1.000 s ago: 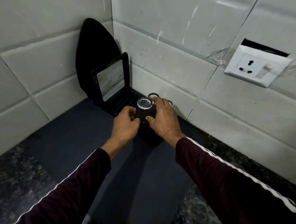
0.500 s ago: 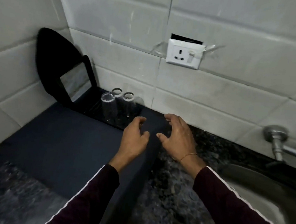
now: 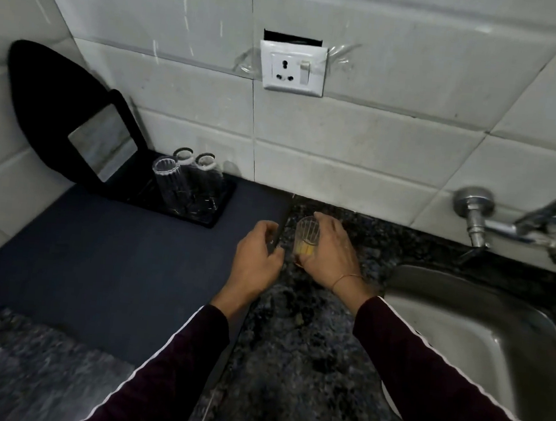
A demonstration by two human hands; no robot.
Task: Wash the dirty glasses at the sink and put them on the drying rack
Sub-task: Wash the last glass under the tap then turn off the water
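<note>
A small clear ribbed glass (image 3: 307, 236) with a bit of yellow drink at the bottom is in the grip of the right hand (image 3: 331, 254). The fingers curl round it from the right side, and its open top tips a little away from the person. It sits low over the dark speckled stone table (image 3: 294, 347); I cannot tell if its bottom touches the stone.

The left hand (image 3: 256, 262) is just to the left of the glass. Its fingers are curled, and something small shows at the fingertips, but it is too blurry to tell if this grip holds a thing.

Farther to the left of both hands lies a flat dark blue mat (image 3: 112, 262) on the table. At the far end of the mat, well away from the hands, stands a black drying rack (image 3: 215, 211) with three clear glasses (image 3: 184, 181) close together on it. A small mirror in a black frame (image 3: 106, 141) leans behind the rack.

To the right of the right hand is a shiny steel sink (image 3: 482, 328). Above it, a metal tap (image 3: 519, 226) sticks out of the white tiled wall (image 3: 394, 147). A white wall socket with a switch (image 3: 292, 67) is on the wall, up above the hands.
</note>
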